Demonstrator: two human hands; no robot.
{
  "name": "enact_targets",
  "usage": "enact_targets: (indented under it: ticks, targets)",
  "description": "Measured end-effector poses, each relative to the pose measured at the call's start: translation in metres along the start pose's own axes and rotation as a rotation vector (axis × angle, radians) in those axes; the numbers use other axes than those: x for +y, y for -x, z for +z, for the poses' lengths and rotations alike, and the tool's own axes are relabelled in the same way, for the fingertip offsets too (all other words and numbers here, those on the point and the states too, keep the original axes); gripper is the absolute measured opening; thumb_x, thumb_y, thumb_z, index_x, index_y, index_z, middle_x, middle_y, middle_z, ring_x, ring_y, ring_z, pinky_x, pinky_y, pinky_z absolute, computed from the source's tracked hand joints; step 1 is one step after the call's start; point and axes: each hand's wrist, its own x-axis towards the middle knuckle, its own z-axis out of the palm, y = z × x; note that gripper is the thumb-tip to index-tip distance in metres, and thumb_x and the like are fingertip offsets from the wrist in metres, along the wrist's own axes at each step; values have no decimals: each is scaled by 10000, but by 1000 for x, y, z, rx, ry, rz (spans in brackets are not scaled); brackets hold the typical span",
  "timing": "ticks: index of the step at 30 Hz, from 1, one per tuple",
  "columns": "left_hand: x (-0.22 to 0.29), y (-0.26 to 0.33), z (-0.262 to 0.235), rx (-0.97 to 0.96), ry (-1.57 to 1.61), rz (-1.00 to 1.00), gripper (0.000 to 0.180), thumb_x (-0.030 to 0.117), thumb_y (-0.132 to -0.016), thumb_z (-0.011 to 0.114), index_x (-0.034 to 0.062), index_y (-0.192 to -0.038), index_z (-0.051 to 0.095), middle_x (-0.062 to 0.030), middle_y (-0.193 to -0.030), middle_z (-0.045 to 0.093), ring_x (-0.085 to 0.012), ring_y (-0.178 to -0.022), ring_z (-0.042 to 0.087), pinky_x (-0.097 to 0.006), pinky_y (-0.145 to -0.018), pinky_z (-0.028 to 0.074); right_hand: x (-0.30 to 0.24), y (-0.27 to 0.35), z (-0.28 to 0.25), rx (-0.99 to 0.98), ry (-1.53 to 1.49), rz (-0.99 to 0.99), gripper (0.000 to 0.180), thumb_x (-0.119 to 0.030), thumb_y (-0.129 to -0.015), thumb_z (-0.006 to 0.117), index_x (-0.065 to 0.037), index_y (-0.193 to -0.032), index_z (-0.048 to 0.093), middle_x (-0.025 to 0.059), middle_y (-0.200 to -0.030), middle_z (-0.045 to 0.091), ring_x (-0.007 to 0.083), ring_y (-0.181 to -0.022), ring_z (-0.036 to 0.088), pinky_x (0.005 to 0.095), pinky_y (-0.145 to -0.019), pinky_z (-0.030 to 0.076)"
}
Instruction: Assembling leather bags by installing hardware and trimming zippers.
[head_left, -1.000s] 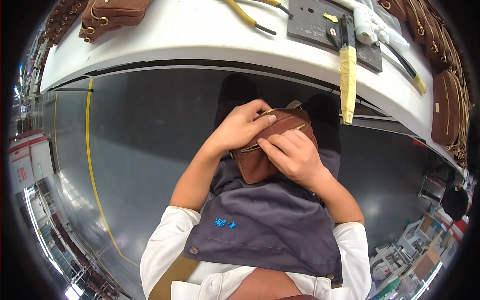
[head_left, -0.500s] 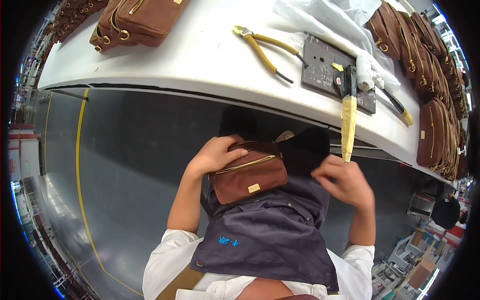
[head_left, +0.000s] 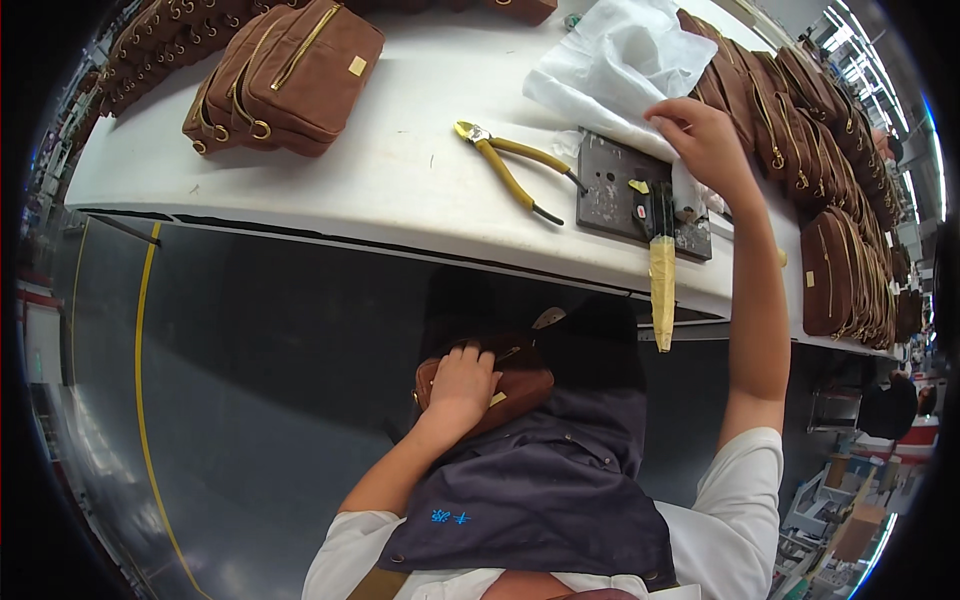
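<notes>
On my lap rests a small brown bag point(head_left: 528, 385) with a gold zip and a small gold plate. My left hand point(head_left: 463, 388) lies over its left part, fingers bent and closed against it; the hand covers much of the front. My right hand point(head_left: 700, 145) reaches over the table to a thin, crumpled white sheet point(head_left: 625, 60). Its thumb and fingers are pinched at the sheet's near edge. Below that hand a dark metal plate point(head_left: 605, 205) lies on the table. A tool with a yellow-taped handle point(head_left: 662, 290) juts from it past the table edge.
Yellow-handled cutting pliers point(head_left: 510, 170) lie left of the plate. A larger brown bag point(head_left: 310, 85) stands on the white table point(head_left: 420, 215) at left. Rows of brown bags point(head_left: 840, 270) line the right side, with more at the far left point(head_left: 165, 40).
My right hand has moved from beside my lap up to the white sheet, which has shifted and bunched. My left hand has slid onto the bag's front. The whole view has tilted up.
</notes>
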Motion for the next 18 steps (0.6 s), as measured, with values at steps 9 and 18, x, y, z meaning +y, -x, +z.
enact_targets:
  ticks: [9, 18]
  targets:
    - [-14, -5, 11, 105, 147, 14, 358, 309, -906, 693, -11, -1048, 616, -195, -862, 708, -358, -822, 704, -442, -743, 561, -30, 11, 2, -235, -3, 138, 172, -156, -891, 715, 5, -949, 700, 88, -751, 678, 162, -686, 620, 312, -693, 506]
    - [-17, -17, 11, -27, 188, -60, 345, 349, -906, 675, 25, -1022, 655, -213, -867, 709, -406, -840, 692, -488, -742, 542, 7, -6, 0, -46, 82, 68, 153, -105, -868, 709, 22, -953, 720, 97, -844, 680, 158, -768, 629, 313, -748, 511]
